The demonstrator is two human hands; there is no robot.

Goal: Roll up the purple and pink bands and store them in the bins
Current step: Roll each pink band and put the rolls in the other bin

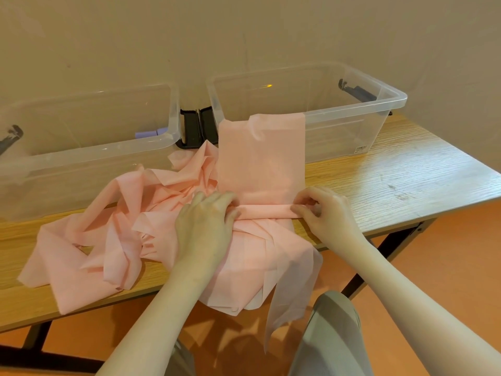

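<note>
A long pink band [260, 158] lies crumpled over the wooden table [393, 172]. One flat stretch runs up and drapes over the front rim of the right clear bin [352, 104]. Its near end is rolled into a thin tube [267, 211]. My left hand [206, 226] pinches the tube's left end. At the tube's right end, my right hand [322, 210] pinches it too. A rolled purple band [147, 134] lies inside the left clear bin [89, 153], near its right wall.
Black latches [198, 127] sit between the two bins. Loose pink folds spread left across the table and hang off its front edge over my lap. A beige wall stands right behind the bins. The floor is orange.
</note>
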